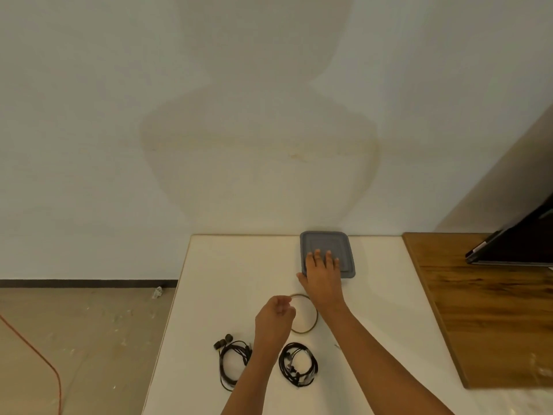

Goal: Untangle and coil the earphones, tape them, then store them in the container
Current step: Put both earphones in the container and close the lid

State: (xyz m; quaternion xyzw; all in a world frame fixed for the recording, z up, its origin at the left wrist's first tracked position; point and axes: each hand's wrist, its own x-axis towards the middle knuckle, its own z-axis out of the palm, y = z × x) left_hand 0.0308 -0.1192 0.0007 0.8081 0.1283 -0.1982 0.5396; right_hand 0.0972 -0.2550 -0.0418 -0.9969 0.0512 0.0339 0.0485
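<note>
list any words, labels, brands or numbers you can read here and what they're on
None: no readable text in this view.
The grey container lid, the tape roll, the coiled earphones and the dark screen at the right edge show no legible print.

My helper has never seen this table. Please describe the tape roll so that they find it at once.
Look at the white table. Between the grey container at the far edge and two black earphone bundles lies the tape roll. It alone is a thin brownish hollow ring.
</note>
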